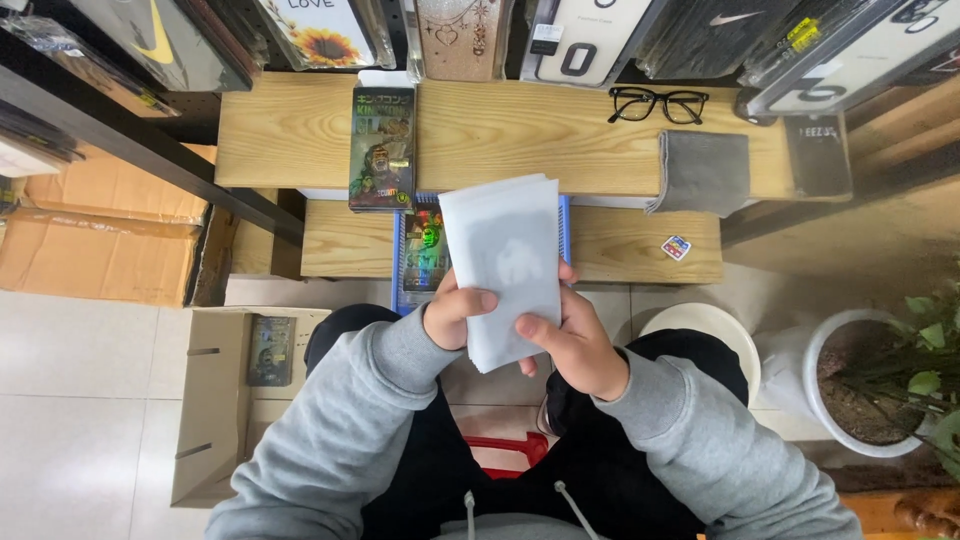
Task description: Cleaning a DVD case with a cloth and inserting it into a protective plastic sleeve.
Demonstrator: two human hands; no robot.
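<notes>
A stack of white translucent sleeves (503, 262) is held upright in front of me, over my lap. My left hand (455, 313) grips its lower left edge with the thumb across the front. My right hand (573, 345) holds the lower right corner from below. Behind the sleeves, a blue tray (400, 262) on the lower wooden shelf (630, 245) holds a glossy printed pack (424, 256). A similar dark printed pack (381, 148) stands on the upper wooden shelf (500, 125).
Black glasses (658, 103) and a grey folded cloth (703, 171) lie on the upper shelf. A cardboard box (215, 400) with one pack (270, 350) sits on the floor at left. A white stool (712, 330) and a potted plant (885, 385) stand at right.
</notes>
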